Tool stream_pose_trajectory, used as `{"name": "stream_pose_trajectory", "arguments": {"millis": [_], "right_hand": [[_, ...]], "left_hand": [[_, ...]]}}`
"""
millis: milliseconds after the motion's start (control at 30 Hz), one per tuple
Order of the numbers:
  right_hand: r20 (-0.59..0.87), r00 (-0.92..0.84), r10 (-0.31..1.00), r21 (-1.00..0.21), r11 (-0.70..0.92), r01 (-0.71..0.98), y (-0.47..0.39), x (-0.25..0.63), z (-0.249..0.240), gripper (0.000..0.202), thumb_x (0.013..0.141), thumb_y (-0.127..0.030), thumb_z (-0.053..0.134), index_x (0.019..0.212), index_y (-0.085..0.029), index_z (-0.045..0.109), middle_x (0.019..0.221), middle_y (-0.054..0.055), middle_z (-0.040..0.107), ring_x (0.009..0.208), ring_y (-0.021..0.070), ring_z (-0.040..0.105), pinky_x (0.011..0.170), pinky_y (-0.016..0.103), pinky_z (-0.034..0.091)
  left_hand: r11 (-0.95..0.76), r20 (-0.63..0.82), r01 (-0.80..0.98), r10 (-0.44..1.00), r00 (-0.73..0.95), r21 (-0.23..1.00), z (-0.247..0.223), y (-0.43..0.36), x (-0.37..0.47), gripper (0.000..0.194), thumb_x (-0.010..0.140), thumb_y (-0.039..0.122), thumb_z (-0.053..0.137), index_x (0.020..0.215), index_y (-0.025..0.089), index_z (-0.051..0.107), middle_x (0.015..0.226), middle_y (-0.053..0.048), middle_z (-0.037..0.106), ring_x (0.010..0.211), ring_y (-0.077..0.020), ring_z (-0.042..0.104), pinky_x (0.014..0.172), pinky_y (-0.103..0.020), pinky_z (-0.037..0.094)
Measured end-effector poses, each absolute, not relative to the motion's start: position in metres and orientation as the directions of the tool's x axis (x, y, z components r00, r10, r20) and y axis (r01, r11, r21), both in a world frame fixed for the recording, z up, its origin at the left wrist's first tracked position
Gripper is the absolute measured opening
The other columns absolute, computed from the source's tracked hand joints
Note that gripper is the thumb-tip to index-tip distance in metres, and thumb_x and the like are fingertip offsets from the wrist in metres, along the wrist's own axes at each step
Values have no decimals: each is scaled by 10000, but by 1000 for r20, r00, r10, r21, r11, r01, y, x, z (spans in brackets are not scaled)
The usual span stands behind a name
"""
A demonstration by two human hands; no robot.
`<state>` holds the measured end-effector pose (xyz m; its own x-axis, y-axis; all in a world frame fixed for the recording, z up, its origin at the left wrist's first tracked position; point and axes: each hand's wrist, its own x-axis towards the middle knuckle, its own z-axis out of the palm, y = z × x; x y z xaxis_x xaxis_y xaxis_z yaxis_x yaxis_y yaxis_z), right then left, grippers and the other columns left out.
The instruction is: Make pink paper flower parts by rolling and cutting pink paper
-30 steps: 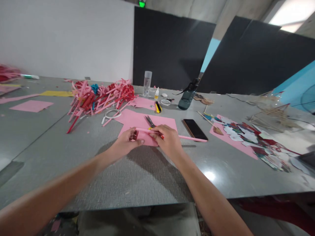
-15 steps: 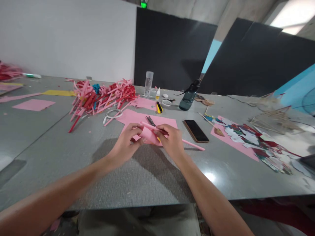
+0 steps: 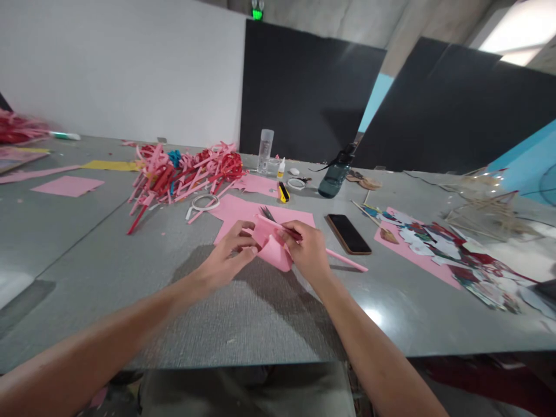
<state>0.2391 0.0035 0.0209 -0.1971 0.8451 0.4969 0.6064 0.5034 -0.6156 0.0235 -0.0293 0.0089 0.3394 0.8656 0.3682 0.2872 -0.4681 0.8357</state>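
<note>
A curled piece of pink paper (image 3: pixel 276 253) hangs between my two hands, joined to a thin pink rolled stick (image 3: pixel 347 260) that slants down to the right. My right hand (image 3: pixel 305 246) is closed on the stick and the paper's upper edge. My left hand (image 3: pixel 231 250) is at the paper's left side, its fingers curved and apart; whether a fingertip touches the paper is hard to tell. Dark scissors (image 3: pixel 266 214) show just behind the paper, partly hidden, over larger pink sheets (image 3: pixel 230 209).
Behind lie a yellow cutter (image 3: pixel 284 192), a glue bottle (image 3: pixel 281 168), a clear bottle (image 3: pixel 265 152) and a dark bottle (image 3: pixel 336 174). A phone (image 3: pixel 348 234) and paper scraps (image 3: pixel 447 246) are to the right, a strip pile (image 3: pixel 182 174) and white cable (image 3: pixel 203 203) to the left.
The pink paper has unrolled from a curl and now hangs lower toward me. The fingers of my left hand have opened away from it. The view has shifted slightly.
</note>
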Motion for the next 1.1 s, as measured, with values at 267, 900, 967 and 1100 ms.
{"name": "stream_pose_trajectory", "arguments": {"millis": [267, 900, 967, 1100], "right_hand": [[527, -200, 826, -599, 528, 602, 4, 239, 20, 111, 912, -276, 639, 914, -193, 713, 905, 47, 757, 816, 198, 686, 728, 290, 472], [497, -420, 760, -484, 644, 593, 2, 232, 17, 125, 860, -101, 699, 910, -216, 706, 920, 41, 744, 850, 195, 668, 755, 297, 469], [490, -451, 746, -479, 663, 576, 2, 231, 15, 137, 859, -89, 697, 904, -218, 706, 917, 38, 740, 839, 189, 660, 753, 293, 467], [510, -467, 722, -472, 689, 550, 3, 230, 12, 142, 861, -84, 693, 908, -218, 702, 911, 36, 733, 851, 190, 656, 777, 297, 471]], "left_hand": [[-365, 282, 265, 910, 304, 893, 5, -26, 26, 524, 1018, 485, 343, 719, 168, 634, 940, -56, 599, 872, -173, 562, 826, -301, 461], [-318, 291, 178, 943, 161, 931, -7, -13, 23, 294, 838, 305, 686, 1085, 218, 551, 1109, -46, 603, 954, -158, 579, 760, -265, 466], [-328, 289, 198, 936, 200, 924, -6, -14, 24, 177, 893, 328, 622, 1010, 197, 613, 982, -27, 634, 892, -149, 586, 763, -267, 459], [-340, 291, 226, 930, 224, 913, -3, -16, 25, 141, 910, 315, 603, 940, 191, 661, 899, -8, 671, 826, -139, 606, 749, -261, 464]]}}
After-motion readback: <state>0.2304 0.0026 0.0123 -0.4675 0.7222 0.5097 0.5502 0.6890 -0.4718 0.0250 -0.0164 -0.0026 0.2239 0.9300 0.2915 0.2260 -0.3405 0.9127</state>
